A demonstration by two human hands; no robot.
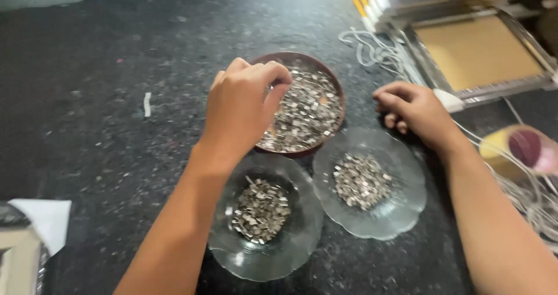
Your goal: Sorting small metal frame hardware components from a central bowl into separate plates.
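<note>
The left hand (241, 112) hovers pinched over the far brown bowl (334, 88), still heaped with small metal pieces (305, 112), while the two near glass dishes (381, 222) hold only small piles and the curled right hand (415, 112) rests beside, apparently empty.

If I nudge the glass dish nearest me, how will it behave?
The near glass dish probably slides easily on the smooth dark counter. Its pile of small metal pieces likely adds weight and may shift. Being thin glass, it may chip against the neighbouring glass dish.
</note>
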